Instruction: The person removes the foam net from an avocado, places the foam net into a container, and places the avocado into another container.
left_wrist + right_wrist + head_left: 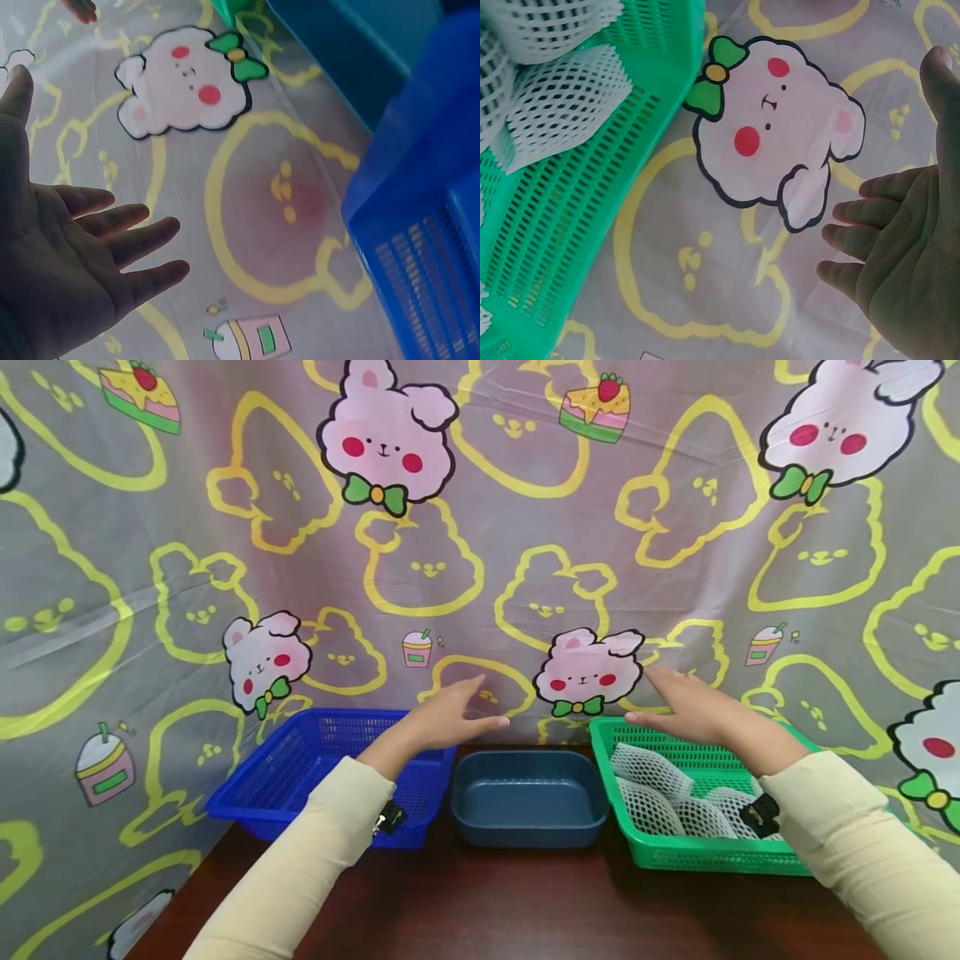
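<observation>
Dark brown table (540,902) | blue basket (348,731) left | navy tub (529,836) middle | green basket (712,857) right

No readable text, brand, number or sign in any of the three views. On the patterned cloth (468,639) behind the far edge of the tabletop (540,910), and past its left edge too, the printed drink cups (88,787) each carry a small green label patch (102,783) (any lettering there is too small to make out). The tiny marks (217,307) printed beside a cup are too blurred to read in the left wrist view.
</observation>
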A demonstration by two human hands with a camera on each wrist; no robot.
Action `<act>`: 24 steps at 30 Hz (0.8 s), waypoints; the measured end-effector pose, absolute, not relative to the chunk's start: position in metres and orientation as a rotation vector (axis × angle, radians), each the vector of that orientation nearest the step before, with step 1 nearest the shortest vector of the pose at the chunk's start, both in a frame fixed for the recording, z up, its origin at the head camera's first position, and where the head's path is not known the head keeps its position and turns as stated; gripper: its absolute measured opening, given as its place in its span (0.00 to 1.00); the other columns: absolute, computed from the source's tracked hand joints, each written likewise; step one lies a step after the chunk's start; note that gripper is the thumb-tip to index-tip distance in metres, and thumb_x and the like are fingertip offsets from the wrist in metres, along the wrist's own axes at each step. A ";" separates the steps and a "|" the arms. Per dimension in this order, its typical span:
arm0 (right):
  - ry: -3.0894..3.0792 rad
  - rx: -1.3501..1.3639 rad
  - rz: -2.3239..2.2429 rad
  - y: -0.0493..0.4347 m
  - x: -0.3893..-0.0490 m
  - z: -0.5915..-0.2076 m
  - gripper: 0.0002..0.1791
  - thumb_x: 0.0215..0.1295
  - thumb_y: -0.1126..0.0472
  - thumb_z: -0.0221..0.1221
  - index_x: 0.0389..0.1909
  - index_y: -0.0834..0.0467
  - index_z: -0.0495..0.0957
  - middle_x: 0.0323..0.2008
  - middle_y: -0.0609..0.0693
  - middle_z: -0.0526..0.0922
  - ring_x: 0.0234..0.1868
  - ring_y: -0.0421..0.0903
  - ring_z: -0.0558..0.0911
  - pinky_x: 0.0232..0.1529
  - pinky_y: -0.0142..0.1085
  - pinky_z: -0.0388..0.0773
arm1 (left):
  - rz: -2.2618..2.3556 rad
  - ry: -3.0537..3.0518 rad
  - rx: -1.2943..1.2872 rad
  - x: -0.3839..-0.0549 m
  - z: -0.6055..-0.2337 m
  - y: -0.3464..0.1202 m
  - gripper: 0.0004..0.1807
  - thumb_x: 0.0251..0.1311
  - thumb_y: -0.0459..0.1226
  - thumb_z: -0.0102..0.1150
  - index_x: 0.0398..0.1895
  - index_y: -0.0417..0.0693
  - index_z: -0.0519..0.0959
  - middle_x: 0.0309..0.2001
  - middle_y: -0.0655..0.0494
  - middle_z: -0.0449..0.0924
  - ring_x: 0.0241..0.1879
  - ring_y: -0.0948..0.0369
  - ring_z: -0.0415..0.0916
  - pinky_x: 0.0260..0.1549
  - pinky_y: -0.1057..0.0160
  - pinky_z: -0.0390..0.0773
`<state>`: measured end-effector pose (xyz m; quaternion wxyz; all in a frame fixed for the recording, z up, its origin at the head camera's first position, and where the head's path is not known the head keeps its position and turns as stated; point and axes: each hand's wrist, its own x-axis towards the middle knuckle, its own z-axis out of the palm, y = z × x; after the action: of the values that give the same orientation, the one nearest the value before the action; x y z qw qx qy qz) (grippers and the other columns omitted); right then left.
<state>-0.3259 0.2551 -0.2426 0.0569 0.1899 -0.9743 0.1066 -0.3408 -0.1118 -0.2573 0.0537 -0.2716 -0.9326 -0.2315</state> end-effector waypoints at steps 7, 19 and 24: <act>-2.945 0.565 0.335 0.269 -0.315 -0.247 0.54 0.64 0.30 0.51 0.72 0.72 0.51 0.68 0.74 0.56 0.67 0.73 0.55 0.63 0.65 0.53 | -0.840 -2.822 -0.866 -0.328 -0.266 -0.095 0.48 0.59 0.62 0.57 0.75 0.46 0.54 0.70 0.49 0.62 0.68 0.54 0.60 0.66 0.51 0.59; -2.919 0.558 0.358 0.295 -0.302 -0.256 0.47 0.70 0.38 0.51 0.70 0.74 0.52 0.66 0.75 0.60 0.64 0.72 0.62 0.58 0.65 0.61 | -1.052 -2.771 -0.982 -0.310 -0.292 -0.060 0.43 0.62 0.59 0.56 0.74 0.47 0.59 0.69 0.50 0.64 0.66 0.55 0.64 0.61 0.54 0.68; -2.916 0.530 0.358 0.309 -0.297 -0.264 0.46 0.71 0.40 0.51 0.69 0.77 0.52 0.64 0.78 0.61 0.62 0.74 0.63 0.57 0.66 0.62 | -1.293 -2.714 -0.962 -0.304 -0.309 -0.049 0.37 0.64 0.55 0.58 0.71 0.47 0.64 0.64 0.54 0.71 0.58 0.58 0.73 0.52 0.59 0.76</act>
<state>-0.2969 0.3087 -0.2642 0.0778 0.1771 -0.9738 0.1197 -0.3037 -0.0487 -0.3087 -0.0072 -0.3047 -0.8598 -0.4097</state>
